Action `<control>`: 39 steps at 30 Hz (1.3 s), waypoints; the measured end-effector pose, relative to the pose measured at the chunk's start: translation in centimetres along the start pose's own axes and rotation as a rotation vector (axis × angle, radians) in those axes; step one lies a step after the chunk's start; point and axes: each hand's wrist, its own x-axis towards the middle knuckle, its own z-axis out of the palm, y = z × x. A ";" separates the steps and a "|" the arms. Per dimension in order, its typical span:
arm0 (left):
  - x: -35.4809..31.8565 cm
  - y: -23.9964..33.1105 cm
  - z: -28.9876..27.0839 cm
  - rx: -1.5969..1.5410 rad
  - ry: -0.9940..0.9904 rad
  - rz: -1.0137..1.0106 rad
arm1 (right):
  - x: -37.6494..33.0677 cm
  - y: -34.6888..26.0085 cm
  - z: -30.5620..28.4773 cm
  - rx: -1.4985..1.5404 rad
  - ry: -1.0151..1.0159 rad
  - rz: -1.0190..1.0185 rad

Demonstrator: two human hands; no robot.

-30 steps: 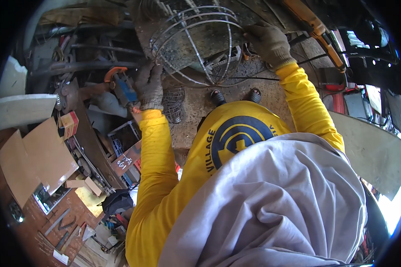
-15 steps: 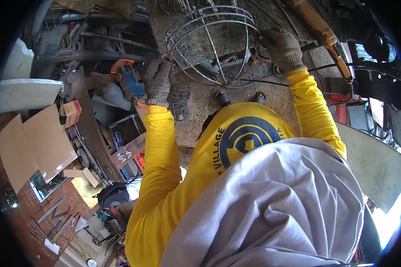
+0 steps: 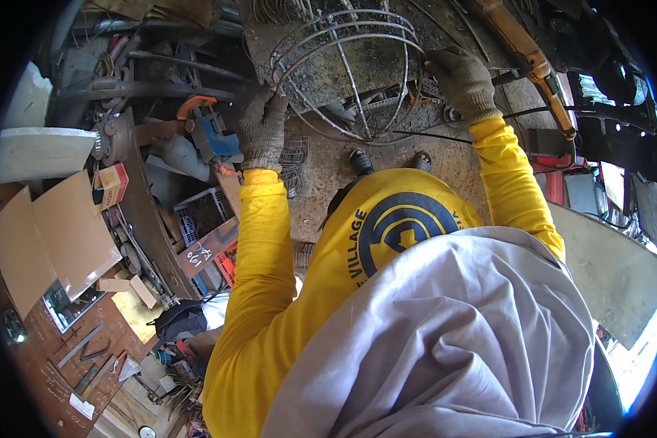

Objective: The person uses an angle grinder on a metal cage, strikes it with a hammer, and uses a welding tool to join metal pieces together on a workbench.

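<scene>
A person in a yellow long-sleeved shirt and a grey head cloth stands over a round wire cage frame, a dome of bent rods and hoops resting at the edge of a stained, scorched workbench in a crowded metal workshop. The 2 gloved hands sit well apart on opposite sides of the frame, apparently to keep the springy hoops steady. The left hand is closed on the lower-left rim; the right hand grips the right-hand rim, fingers curled around a rod. A black cable runs across the bench just below the frame, near the right wrist. An orange-handled tool lies beyond the right hand. A blue bench vise stands just left of the left hand. Cardboard sheets, crates and scrap crowd the floor to the left.
</scene>
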 end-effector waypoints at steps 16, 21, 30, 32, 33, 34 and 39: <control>0.2 -1.0 0.5 0.106 0.027 0.056 | -0.1 -0.2 -0.2 -0.017 -0.022 -0.003; 0.2 -0.9 0.6 0.105 0.027 0.031 | -0.2 0.2 0.0 -0.047 0.002 -0.009; 0.1 -1.0 0.8 0.086 0.062 0.031 | -0.2 -0.2 -0.2 -0.024 -0.042 0.030; 0.2 -0.9 0.8 0.124 0.063 0.052 | -0.2 -0.3 -0.3 -0.031 -0.041 0.031; 0.2 -0.9 0.8 0.142 0.063 0.063 | -0.2 -0.2 -0.3 -0.036 -0.036 0.024; 0.2 -0.7 0.7 0.154 0.060 0.055 | -0.2 -0.2 -0.3 -0.039 -0.030 0.017; 0.4 -0.1 0.6 0.170 0.050 0.060 | -0.1 0.2 0.0 -0.045 -0.039 0.004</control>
